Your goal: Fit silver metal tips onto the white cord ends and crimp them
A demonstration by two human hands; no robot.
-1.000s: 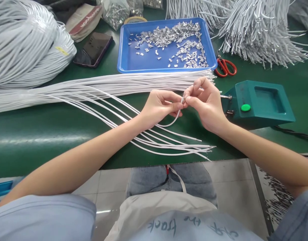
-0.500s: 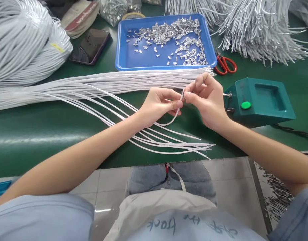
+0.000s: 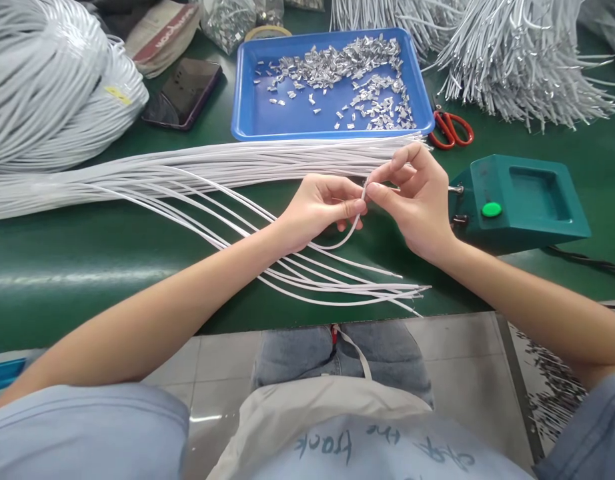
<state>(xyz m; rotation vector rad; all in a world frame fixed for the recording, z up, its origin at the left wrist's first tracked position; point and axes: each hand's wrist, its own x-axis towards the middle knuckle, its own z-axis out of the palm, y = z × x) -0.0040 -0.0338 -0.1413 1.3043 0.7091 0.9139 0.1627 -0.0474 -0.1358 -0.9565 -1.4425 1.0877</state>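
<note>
Loose wires point(image 3: 372, 287) lie nearest, and one wire point(image 3: 357, 222) is held between the left hand point(image 3: 325, 207) and the right hand point(image 3: 415, 200).
The loose wires rest on the green table point(image 3: 87, 253), their ends near the front edge. Behind them, the left hand grasps the wire between thumb and fingers, and the right hand pinches its tip with thumb and forefinger; the details there are too small to tell. To the right of the right hand stands a machine point(image 3: 527, 200). Beyond the hands lies a bundle point(image 3: 212, 160), and just behind it a blue tray point(image 3: 282, 123) with metal pieces point(image 3: 357, 63). Scissors point(image 3: 450, 131) are beside the tray's right corner; a phone point(image 3: 185, 93) and a coil point(image 3: 62, 80) are to its left.
</note>
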